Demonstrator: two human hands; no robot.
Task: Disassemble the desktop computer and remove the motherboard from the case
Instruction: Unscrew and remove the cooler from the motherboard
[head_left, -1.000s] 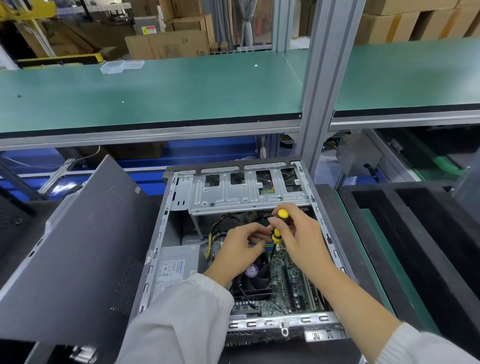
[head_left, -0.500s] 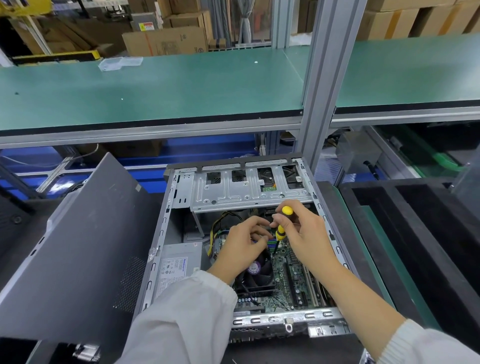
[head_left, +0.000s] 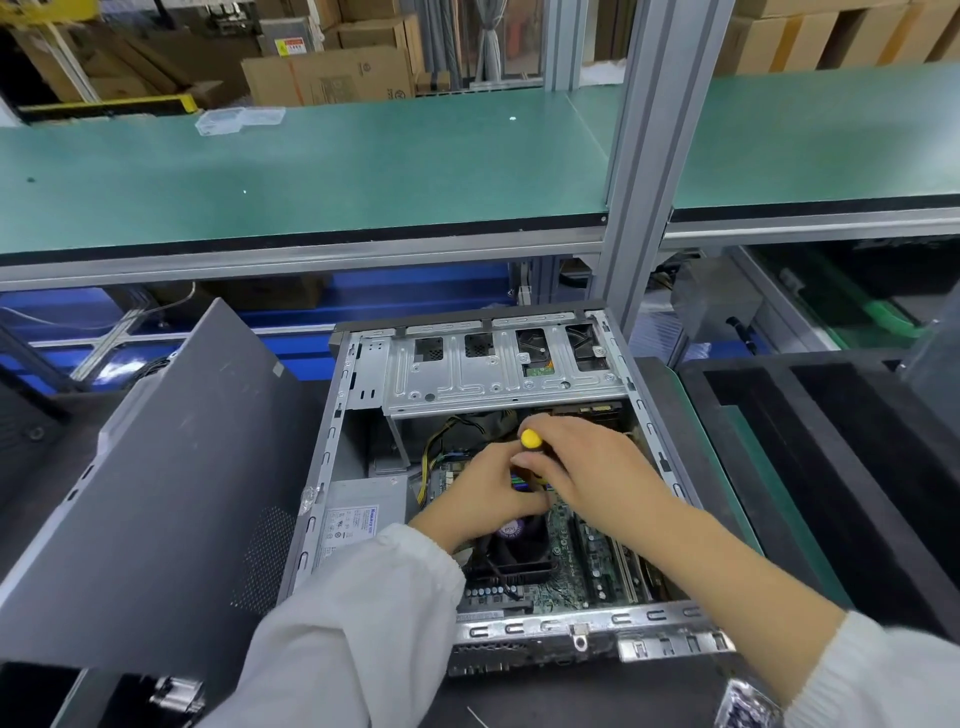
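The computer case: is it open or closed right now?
Open. The computer case has no side cover, so its motherboard and fan show. A grey panel leans beside it.

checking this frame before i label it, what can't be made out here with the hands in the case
- Screwdriver tip and the screw it meets: head view, hidden under the left hand and right hand.
- Motherboard middle: covered by both hands.
- Power supply label text: too small to read.
- Grey side panel lower edge: cut off by the frame's left and bottom edges.
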